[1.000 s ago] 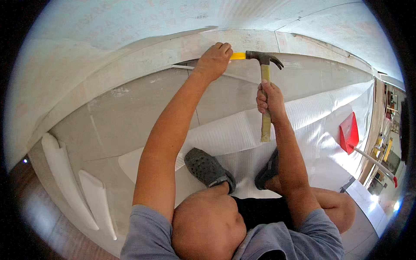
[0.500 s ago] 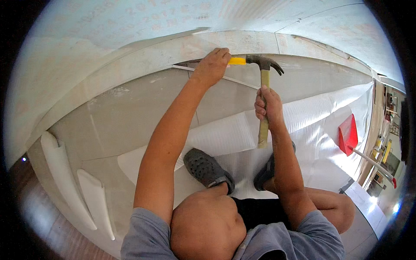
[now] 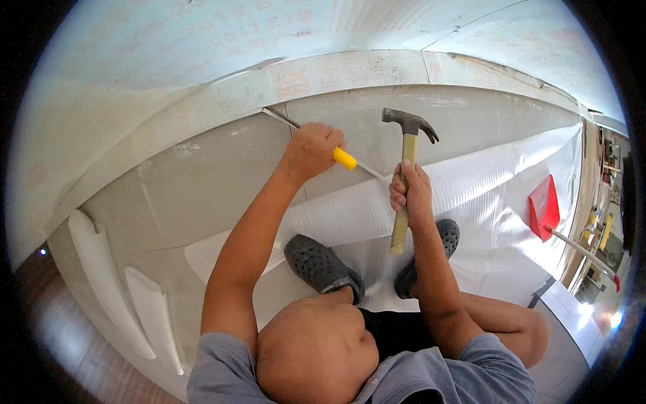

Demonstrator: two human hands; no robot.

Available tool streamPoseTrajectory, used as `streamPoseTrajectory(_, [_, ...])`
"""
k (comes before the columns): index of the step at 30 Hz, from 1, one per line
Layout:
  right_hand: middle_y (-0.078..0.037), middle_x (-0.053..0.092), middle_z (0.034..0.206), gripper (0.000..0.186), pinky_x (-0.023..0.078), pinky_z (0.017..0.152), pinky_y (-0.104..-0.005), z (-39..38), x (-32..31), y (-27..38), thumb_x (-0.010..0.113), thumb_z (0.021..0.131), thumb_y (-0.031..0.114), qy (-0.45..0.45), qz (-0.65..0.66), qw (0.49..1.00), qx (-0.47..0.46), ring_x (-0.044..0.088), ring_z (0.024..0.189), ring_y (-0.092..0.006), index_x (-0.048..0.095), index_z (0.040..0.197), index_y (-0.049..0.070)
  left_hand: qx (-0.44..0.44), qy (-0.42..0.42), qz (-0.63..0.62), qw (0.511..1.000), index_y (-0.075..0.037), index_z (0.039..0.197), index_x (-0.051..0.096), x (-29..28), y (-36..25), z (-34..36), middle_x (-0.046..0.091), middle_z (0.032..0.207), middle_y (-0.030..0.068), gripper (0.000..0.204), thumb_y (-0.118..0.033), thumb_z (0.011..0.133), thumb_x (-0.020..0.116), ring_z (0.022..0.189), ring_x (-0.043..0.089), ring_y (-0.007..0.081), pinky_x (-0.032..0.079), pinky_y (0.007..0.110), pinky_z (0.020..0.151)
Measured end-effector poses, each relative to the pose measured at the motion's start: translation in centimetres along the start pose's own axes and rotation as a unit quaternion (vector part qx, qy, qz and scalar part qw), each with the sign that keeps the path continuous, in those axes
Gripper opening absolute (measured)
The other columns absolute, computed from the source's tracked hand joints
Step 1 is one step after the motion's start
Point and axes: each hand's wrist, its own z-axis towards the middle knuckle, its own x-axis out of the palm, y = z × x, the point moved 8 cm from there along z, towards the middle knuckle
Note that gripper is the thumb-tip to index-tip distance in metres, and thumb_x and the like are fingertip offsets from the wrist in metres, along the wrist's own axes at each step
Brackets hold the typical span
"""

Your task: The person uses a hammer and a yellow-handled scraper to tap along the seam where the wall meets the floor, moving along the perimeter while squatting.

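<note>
Left hand [image 3: 309,151] wrapped round a tool [image 3: 345,159], its middle hidden. Right hand [image 3: 412,192] wrapped round a hammer [image 3: 409,147], head beyond the grip.

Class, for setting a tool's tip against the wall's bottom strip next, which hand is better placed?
Probably the left hand: it grips the yellow-handled tool, whose dark shaft points toward the bottom strip. The right hand holds a hammer, its head apart from that strip.

Hammer head [image 3: 408,122]: black. Hammer handle [image 3: 408,149]: olive-yellow. Tool handle [image 3: 345,159]: yellow. Sheet [image 3: 343,207]: white, striped. Dustpan [image 3: 544,209]: red. Clogs [image 3: 316,259]: dark grey. Shirt [image 3: 491,363]: grey.
</note>
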Motion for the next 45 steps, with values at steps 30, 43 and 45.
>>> streamPoseTrajectory(30, [0.001,0.043,0.064,0.033,0.038,0.038,-0.0272,0.5,-1.4,-1.0,0.053,0.108,0.039,-0.022,0.037,0.999,0.007,0.04,0.044,-0.0088,0.051,0.098,0.007,-0.028,0.004,0.19,0.981,-0.002,0.146,0.053,4.6,2.6,9.7,0.059,0.11,0.0136,0.056,-0.008,0.091,0.06,0.103,0.059,0.0294,0.05,0.043,0.092])
streamPoseTrajectory(43, [-0.001,0.048,0.065,0.036,0.039,0.038,-0.0311,3.2,1.8,0.7,0.054,0.107,0.043,0.026,0.024,0.999,0.011,0.039,0.042,-0.0117,0.053,0.098,0.008,-0.017,-0.032,0.22,0.975,0.006,0.145,0.051,4.6,4.0,8.8,0.055,0.112,0.0143,0.06,-0.006,0.088,0.063,0.102,0.056,0.0295,0.049,0.042,0.094])
streamPoseTrajectory(45, [0.001,0.045,0.064,0.035,0.038,0.038,-0.0291,3.1,1.9,1.0,0.052,0.108,0.042,-0.043,0.127,0.989,-0.058,0.039,0.044,-0.0101,0.052,0.098,0.009,-0.007,-0.032,0.215,0.976,0.006,0.145,0.05,4.7,3.9,8.7,0.055,0.113,0.0145,0.061,-0.006,0.087,0.064,0.103,0.056,0.0294,0.049,0.041,0.095])
